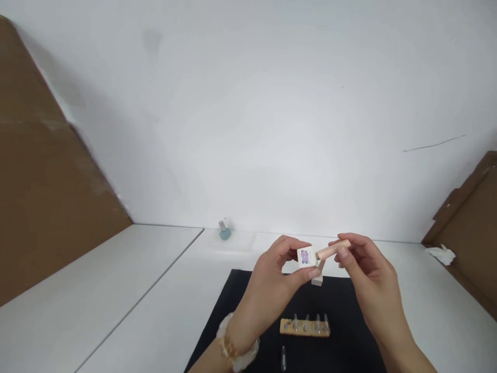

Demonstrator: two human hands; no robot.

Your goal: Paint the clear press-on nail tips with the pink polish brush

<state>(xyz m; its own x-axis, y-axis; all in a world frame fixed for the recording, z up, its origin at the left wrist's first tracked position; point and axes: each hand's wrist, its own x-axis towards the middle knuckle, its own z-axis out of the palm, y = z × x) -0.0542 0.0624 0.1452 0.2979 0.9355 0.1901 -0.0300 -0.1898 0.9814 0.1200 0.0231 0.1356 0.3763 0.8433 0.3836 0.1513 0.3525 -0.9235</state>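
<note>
Left hand [267, 287]: thumb and forefinger pinch a small printed white box [305, 256]. Right hand [373, 274]: fingertips pinch a peach-coloured tube [332, 249], its end just at the box. Below, a wooden block of glass vials [305, 327] lies on black cloth [240, 311].

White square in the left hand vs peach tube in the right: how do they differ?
The white square is blocky with square faces, while the peach tube is long and round. The white square has a purple print; the peach tube looks plain. The left hand pinches the white square between thumb and fingers, and the right hand holds the peach tube tilted at its fingertips. Both are held close together above the black mat.
</note>
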